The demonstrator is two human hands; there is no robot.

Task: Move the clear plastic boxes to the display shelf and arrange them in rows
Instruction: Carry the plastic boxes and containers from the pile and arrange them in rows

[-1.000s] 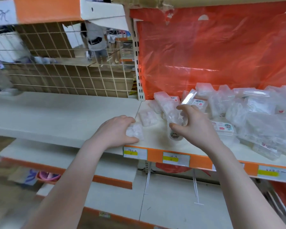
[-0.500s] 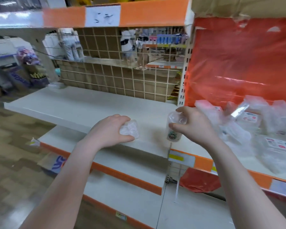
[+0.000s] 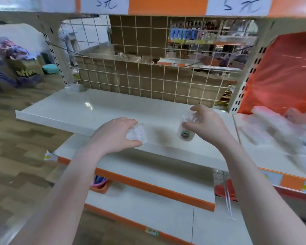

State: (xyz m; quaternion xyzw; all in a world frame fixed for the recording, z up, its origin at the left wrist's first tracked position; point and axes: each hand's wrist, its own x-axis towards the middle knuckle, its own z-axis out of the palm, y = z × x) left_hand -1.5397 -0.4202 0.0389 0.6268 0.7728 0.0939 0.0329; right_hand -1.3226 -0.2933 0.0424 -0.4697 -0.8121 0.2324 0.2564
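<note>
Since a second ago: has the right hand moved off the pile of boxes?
Yes. The right hand carried its clear box left, away from the pile, over the bare white shelf.

The clear plastic box [image 3: 137,134] in my left hand [image 3: 116,137] looks glossy and crinkled, catching white glints between my fingers [image 3: 131,121]. My right hand [image 3: 204,125] grips a second clear plastic box [image 3: 186,132], smooth and shiny, with a printed paper-like label near its lower end. The display shelf [image 3: 88,110] below is a smooth, pale, painted-metal-looking board with a soft gloss and a bright reflection. Behind it stands a thin cream-coated wire grid [image 3: 148,71], backed by matt brown cardboard [image 3: 131,80]. To the right hangs a glossy, wrinkled orange plastic sheet [image 3: 281,76] above a heap of shiny clear packs [image 3: 276,131].
</note>
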